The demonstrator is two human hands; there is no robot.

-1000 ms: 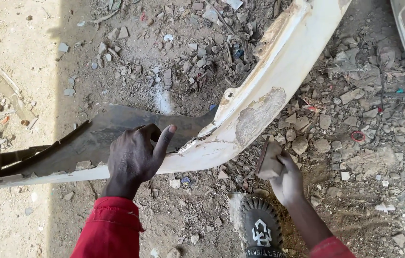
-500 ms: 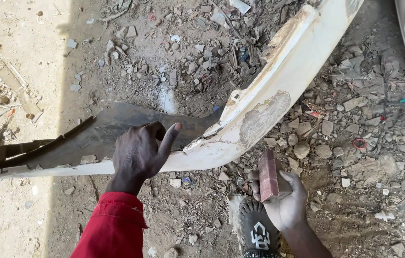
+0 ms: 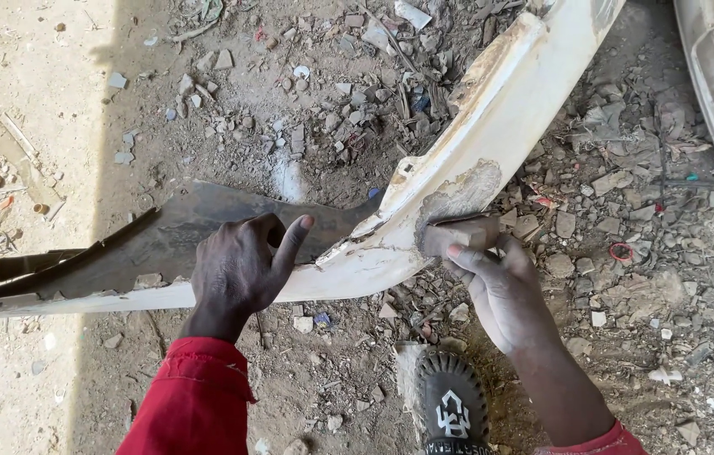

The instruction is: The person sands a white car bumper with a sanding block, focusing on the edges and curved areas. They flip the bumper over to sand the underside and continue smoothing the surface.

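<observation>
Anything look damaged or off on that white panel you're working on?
Yes. The white panel has a grey patch where the paint is gone, right where the right hand presses a block. Rust-coloured flaking runs along its upper edge, and its rim near the left hand is chipped.

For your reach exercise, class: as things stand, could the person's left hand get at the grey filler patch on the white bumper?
Probably yes. The left hand grips the white bumper beside the grey filler patch, but the right hand presses a sanding block just below it.
</observation>
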